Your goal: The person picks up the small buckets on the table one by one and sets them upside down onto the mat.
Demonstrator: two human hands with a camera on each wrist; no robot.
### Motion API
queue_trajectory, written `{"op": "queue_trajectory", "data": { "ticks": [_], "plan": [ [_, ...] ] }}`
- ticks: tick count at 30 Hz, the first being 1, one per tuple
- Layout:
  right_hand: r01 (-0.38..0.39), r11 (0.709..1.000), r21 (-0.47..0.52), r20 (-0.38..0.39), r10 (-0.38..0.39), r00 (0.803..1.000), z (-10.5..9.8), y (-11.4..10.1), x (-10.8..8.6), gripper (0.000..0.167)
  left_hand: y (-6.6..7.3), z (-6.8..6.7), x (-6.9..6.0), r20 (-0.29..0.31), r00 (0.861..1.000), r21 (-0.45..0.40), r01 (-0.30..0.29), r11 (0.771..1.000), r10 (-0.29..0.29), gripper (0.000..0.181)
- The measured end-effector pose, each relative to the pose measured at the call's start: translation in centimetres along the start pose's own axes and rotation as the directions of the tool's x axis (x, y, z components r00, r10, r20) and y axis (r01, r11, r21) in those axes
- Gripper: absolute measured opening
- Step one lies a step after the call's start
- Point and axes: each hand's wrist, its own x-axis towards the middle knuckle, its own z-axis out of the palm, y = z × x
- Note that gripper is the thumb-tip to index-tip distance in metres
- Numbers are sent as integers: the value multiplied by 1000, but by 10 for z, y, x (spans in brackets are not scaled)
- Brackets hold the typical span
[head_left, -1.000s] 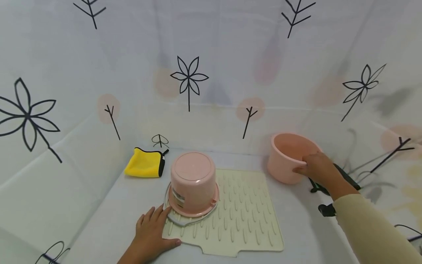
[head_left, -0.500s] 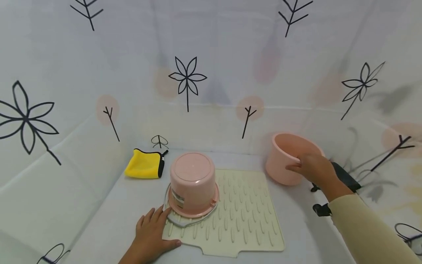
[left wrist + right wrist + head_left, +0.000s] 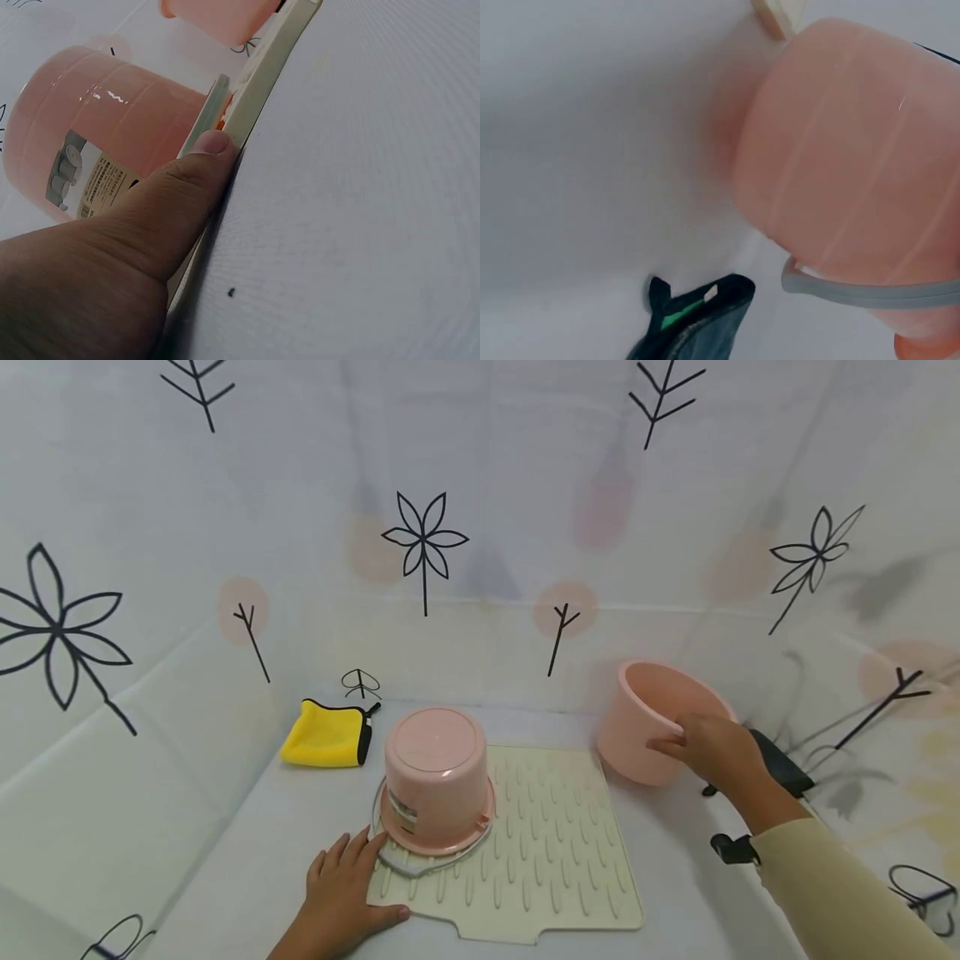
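My right hand [image 3: 720, 756] grips the rim of a pink bucket [image 3: 637, 735] at the back right, thumb outside the wall. Its mouth leans toward the hand. A grey handle [image 3: 870, 294] shows on it in the right wrist view. A second pink bucket [image 3: 435, 777] stands upside down on the left of a cream ribbed drain mat [image 3: 555, 852], its grey handle [image 3: 416, 867] lying around the rim. Spread fingers of my left hand [image 3: 337, 889] rest at the mat's near left corner, beside that bucket's rim. In the left wrist view the thumb [image 3: 214, 142] presses the mat's edge.
A yellow pouch [image 3: 326, 735] with black trim lies at the back left. A dark cloth pouch [image 3: 705, 322] with a green patch lies behind my right arm. Patterned white cloth walls [image 3: 480, 568] enclose the white table [image 3: 232, 860] at the back and sides.
The right hand and the pink bucket it grips have shifted slightly left and nearer, toward the mat. The left hand and the upside-down bucket have not moved.
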Motion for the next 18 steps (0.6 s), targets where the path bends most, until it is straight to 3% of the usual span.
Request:
{"op": "queue_trajectory", "data": {
  "ticks": [5, 10, 15, 18],
  "plan": [
    [-24, 999, 25, -24, 24, 999, -3, -8, -5, 64, 0, 1, 0, -7, 1000, -4, -4, 1000, 4, 132],
    [-34, 998, 54, -119, 40, 992, -5, -18, -15, 63, 0, 1, 1, -4, 1000, -1, -3, 1000, 3, 131],
    [-33, 992, 122, -211, 58, 976, -6, -28, -23, 62, 0, -1, 0, -6, 1000, -6, -13, 1000, 13, 131],
    [19, 991, 132, -296, 21, 955, -3, -32, -28, 65, 1, -1, -1, -7, 1000, -4, -19, 1000, 19, 131]
  ]
}}
